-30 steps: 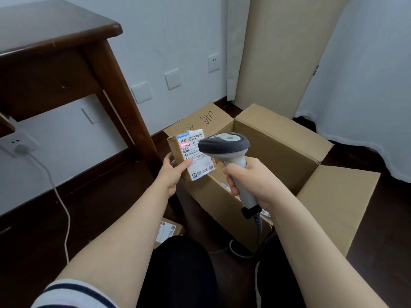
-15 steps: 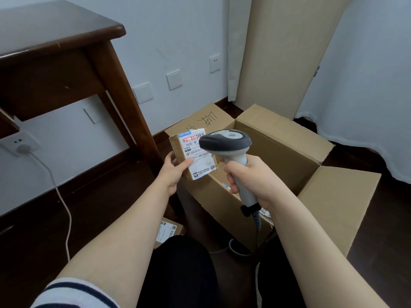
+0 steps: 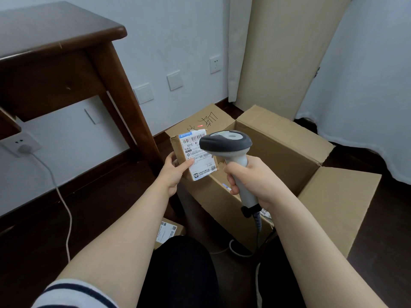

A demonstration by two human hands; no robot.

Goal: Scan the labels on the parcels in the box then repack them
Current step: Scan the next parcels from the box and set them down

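Dark floor [image 3: 33,230] below pale wall [image 3: 178,41], with open box [image 3: 289,138]; left hand [image 3: 172,172] pinching labelled parcel [image 3: 195,156] before its left flap [image 3: 213,116], right hand [image 3: 251,178] wrapped round scanner [image 3: 225,142]. Red beam spot [image 3: 200,125] now off barcode [image 3: 195,137], onto flap behind: read probably finished, repacking next.

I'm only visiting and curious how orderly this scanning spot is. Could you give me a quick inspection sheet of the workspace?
Surface: dark wooden floor; the cardboard box stands on it, flaps open.
Job's things: small parcel held up with its label facing the scanner; second parcel lies on the floor.
Clutter: nothing seen.
Hands: left hand holds the small parcel; right hand grips the scanner's handle.
Cables: scanner cable hangs from the handle; white cord runs from a wall plug across the floor.
Surroundings: dark table on the left, white wall with sockets, pale curtain on the right.
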